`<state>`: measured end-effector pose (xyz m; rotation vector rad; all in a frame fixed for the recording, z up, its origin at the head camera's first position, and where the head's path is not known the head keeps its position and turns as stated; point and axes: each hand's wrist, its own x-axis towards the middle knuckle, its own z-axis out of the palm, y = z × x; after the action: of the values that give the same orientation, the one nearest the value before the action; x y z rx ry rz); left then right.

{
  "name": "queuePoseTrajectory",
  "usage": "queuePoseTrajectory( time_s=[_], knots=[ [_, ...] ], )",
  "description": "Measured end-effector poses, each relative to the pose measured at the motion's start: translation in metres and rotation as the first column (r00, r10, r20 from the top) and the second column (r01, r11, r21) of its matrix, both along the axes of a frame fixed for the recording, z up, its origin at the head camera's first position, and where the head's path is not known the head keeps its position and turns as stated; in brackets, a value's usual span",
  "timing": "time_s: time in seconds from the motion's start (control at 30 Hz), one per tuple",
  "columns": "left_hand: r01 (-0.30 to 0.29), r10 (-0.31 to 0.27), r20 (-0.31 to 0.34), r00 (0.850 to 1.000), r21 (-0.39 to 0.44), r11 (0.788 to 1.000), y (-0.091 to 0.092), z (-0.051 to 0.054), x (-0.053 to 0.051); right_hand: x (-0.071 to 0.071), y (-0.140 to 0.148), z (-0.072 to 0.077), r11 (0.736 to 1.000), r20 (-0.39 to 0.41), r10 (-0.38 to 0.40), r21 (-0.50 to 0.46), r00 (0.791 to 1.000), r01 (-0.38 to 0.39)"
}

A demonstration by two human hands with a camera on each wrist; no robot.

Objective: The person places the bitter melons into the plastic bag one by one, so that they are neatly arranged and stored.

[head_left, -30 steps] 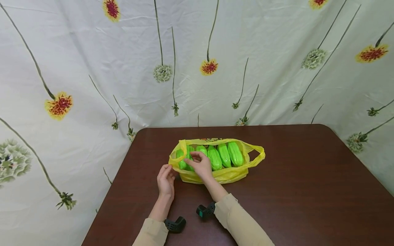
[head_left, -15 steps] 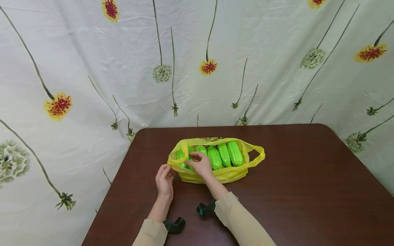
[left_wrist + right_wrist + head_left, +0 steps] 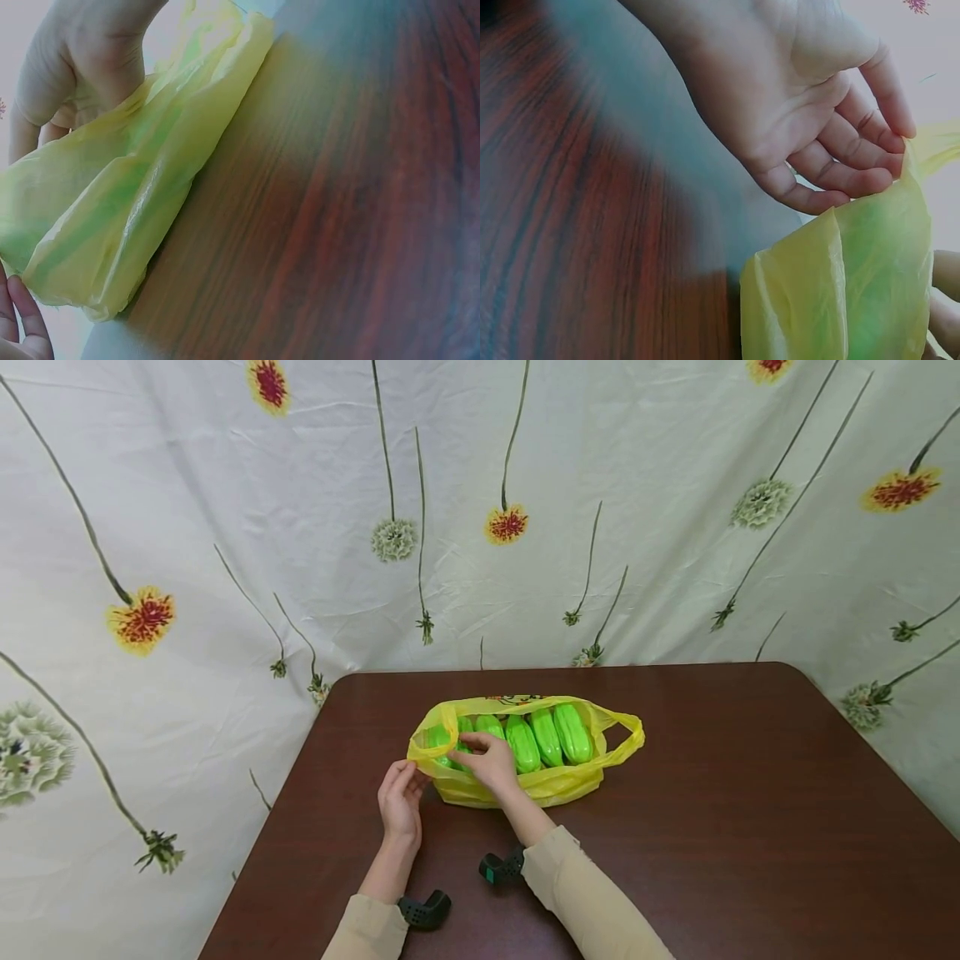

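Note:
A yellow plastic carrier bag (image 3: 558,792) lies on the brown table with its mouth spread. Several oblong green packs (image 3: 522,744) in shiny wrapping sit side by side inside. My left hand (image 3: 400,810) pinches the bag's left rim between thumb and finger, its other fingers hanging loosely outside, as the right wrist view also shows. Crossing over the front rim, my right hand (image 3: 491,766) has its thumb and fingers curled at the left handle (image 3: 450,727), apparently pinching it. In the left wrist view its fingertips are hidden behind the bag film.
The right handle (image 3: 630,742) stands out from the bag as an open loop. Around the bag is the dark brown tabletop (image 3: 750,810), with rounded far corners. A pale curtain (image 3: 645,452) printed with flowers hangs behind. Black bands (image 3: 426,910) are worn at both wrists.

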<state>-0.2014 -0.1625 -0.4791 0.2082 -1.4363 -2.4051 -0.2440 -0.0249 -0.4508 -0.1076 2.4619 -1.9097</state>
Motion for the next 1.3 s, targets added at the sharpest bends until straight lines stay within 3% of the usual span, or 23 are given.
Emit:
queuePoseTrajectory(
  time_s=[0.2,0.5,1.07,1.3],
  knots=[
    [0.009,-0.009,-0.017,1.000,0.002,1.000,0.000,0.002,0.000,-0.001,0.000,0.003,0.997,-0.011,0.013,0.073,1.000,-0.012],
    [-0.004,0.004,-0.011,1.000,0.005,1.000,0.000,0.002,0.000,-0.003,0.003,0.003,0.994,0.027,0.008,-0.106,1.000,-0.005],
    [-0.010,0.010,-0.010,1.000,-0.015,1.000,0.000,0.001,0.000,-0.003,0.011,0.007,0.979,0.022,-0.019,-0.200,1.000,0.023],
    [-0.030,0.027,-0.035,0.999,-0.066,0.997,0.000,0.000,-0.001,-0.002,0.019,0.012,0.976,0.013,-0.013,-0.219,1.000,0.016]
  ],
)
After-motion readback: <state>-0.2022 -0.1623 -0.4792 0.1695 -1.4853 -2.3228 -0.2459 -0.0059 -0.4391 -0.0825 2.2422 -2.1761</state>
